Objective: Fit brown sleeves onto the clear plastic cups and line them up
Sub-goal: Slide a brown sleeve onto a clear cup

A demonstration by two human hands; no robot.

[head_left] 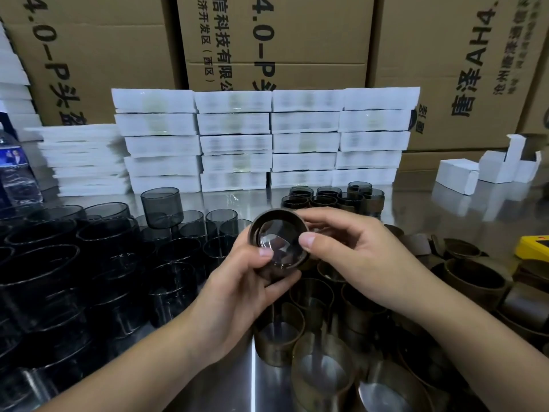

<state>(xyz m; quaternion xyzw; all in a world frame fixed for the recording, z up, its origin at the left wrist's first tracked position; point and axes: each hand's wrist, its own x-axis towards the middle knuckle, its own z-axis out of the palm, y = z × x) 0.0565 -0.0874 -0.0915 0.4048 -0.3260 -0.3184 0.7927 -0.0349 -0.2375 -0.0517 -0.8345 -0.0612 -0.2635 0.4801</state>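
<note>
- Bare cups (pixel 113 239) crowd the left of the bench (pixel 252 379); I judge my forearm could topple them.
- My left grip (pixel 243 281) curls round the clear cup (pixel 277 245), held above the bench, with the brown sleeve (pixel 274 273) around it.
- My right grip (pixel 350 254) pinches the rim; pushing unevenly may skew or crease the sleeve.

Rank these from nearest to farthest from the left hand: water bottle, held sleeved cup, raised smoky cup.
1. Sleeved cup, gripped in the left hand.
2. Raised smoky cup, back left.
3. Water bottle, far left edge.
</note>
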